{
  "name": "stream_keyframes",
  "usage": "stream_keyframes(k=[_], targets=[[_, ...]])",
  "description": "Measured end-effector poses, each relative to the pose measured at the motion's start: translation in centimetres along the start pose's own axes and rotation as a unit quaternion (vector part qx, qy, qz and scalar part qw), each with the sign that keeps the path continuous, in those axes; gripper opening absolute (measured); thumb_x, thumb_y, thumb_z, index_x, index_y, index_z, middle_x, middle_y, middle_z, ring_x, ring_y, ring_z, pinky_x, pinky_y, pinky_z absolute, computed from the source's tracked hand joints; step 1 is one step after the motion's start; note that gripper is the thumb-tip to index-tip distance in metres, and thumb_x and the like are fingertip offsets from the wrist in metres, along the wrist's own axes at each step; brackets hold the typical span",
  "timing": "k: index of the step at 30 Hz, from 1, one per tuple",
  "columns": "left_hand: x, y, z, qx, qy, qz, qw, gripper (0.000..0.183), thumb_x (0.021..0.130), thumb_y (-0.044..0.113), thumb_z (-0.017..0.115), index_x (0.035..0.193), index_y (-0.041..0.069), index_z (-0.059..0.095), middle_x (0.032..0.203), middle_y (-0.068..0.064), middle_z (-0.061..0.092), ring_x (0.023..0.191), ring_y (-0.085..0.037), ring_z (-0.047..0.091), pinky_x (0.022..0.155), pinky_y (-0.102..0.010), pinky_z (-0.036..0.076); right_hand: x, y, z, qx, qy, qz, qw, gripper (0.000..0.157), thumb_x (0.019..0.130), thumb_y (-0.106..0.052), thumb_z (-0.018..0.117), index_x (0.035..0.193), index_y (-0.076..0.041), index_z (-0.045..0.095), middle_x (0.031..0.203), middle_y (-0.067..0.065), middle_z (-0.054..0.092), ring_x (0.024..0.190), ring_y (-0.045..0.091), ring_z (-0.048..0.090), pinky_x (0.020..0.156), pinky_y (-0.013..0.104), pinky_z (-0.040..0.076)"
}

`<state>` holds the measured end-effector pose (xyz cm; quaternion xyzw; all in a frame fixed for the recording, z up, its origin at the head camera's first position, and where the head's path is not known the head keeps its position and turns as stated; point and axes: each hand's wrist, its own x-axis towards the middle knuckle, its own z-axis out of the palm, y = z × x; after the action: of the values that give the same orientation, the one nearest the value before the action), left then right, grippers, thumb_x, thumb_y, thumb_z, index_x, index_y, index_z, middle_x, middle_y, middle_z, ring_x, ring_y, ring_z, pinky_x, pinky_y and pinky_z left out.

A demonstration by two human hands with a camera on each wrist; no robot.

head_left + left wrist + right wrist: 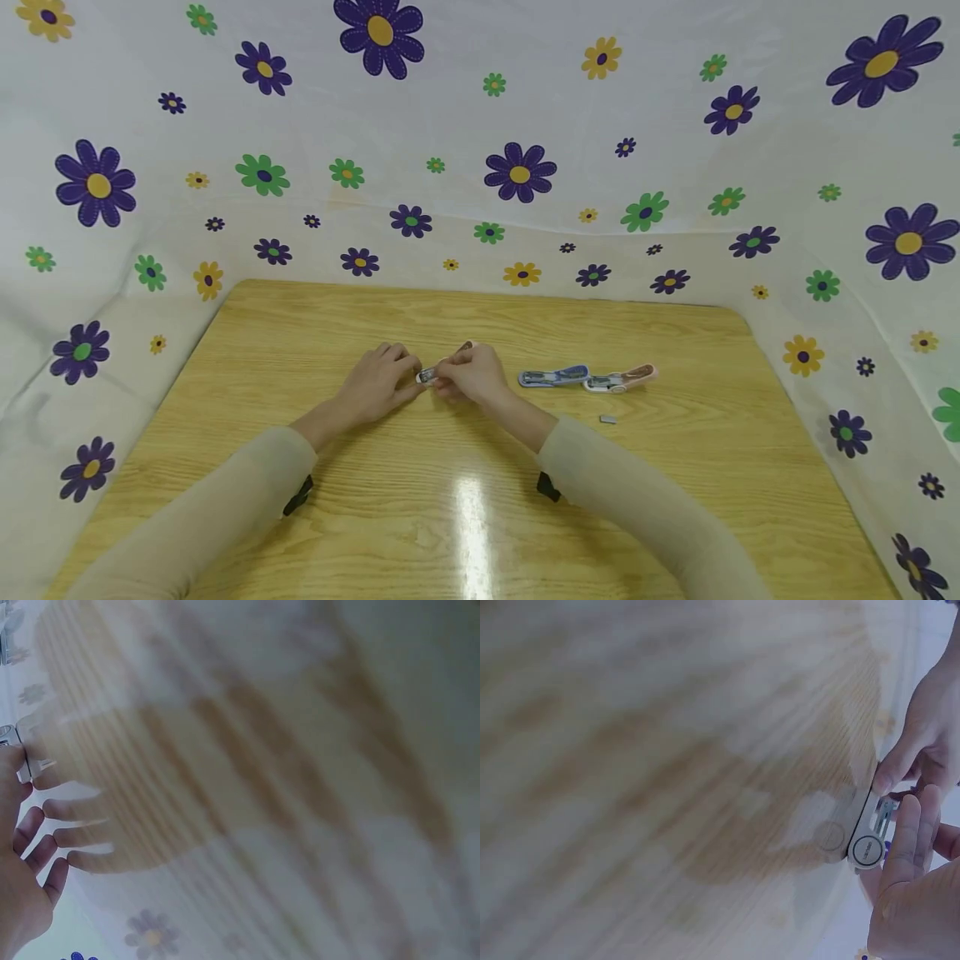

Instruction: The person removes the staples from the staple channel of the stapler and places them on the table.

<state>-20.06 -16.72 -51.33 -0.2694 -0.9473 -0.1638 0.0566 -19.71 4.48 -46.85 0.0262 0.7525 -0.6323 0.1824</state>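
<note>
A small pink-and-white stapler lies tilted between both hands, its metal track showing and its pink upper arm swung up behind the right fingers. The left hand holds the stapler's left end with thumb and forefinger. In the left wrist view, the other fingers of the left hand are spread loosely. Over the stapler's middle, the right hand pinches it, fingertips close together and covering part of the track. The right wrist view shows the stapler's round pivot disc beside the right hand.
Right of the hands lie a blue stapler and a second pink-and-white stapler, end to end. A small grey strip is in front of them. The wooden table is enclosed by flower-patterned cloth.
</note>
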Motion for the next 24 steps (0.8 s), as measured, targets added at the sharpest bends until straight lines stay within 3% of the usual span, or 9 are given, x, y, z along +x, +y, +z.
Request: stream_keyframes(k=[6,12,24], targets=[[0.1,-0.2,0.2,0.006,-0.006,-0.002,1.0000,0.026,0.099,0.039,0.074,0.114,0.018,0.073,0.111,-0.005,0.066,0.102,-0.025,0.057,0.087,-0.043,0.050,-1.8,1.1,-0.6,0.005,-0.020,0.000,1.000,0.021,0.096,-0.008,0.073,0.107,0.009,0.076,0.082,0.015,0.081,0.059,0.010,0.075,0.062,0.028,0.063],[0.2,-0.2,0.1,0.008,-0.007,-0.003,0.9999,0.027,0.099,0.040,0.074,0.113,0.017,0.073,0.112,-0.005,0.066,0.101,-0.024,0.058,0.086,-0.043,0.051,-3.5,2.3,-1.0,-0.015,-0.060,0.049,0.997,0.018,0.097,-0.013,0.071,0.104,0.002,0.078,0.080,0.005,0.080,0.062,0.009,0.075,0.061,0.026,0.063],[0.2,-0.2,0.3,0.007,-0.007,-0.001,0.9999,0.028,0.099,0.039,0.073,0.117,0.016,0.073,0.113,-0.005,0.066,0.103,-0.024,0.058,0.087,-0.044,0.051,-4.0,3.3,-1.4,-0.061,-0.076,0.088,0.991,0.014,0.096,-0.014,0.073,0.100,-0.002,0.076,0.080,0.010,0.081,0.061,0.012,0.076,0.056,0.026,0.061]])
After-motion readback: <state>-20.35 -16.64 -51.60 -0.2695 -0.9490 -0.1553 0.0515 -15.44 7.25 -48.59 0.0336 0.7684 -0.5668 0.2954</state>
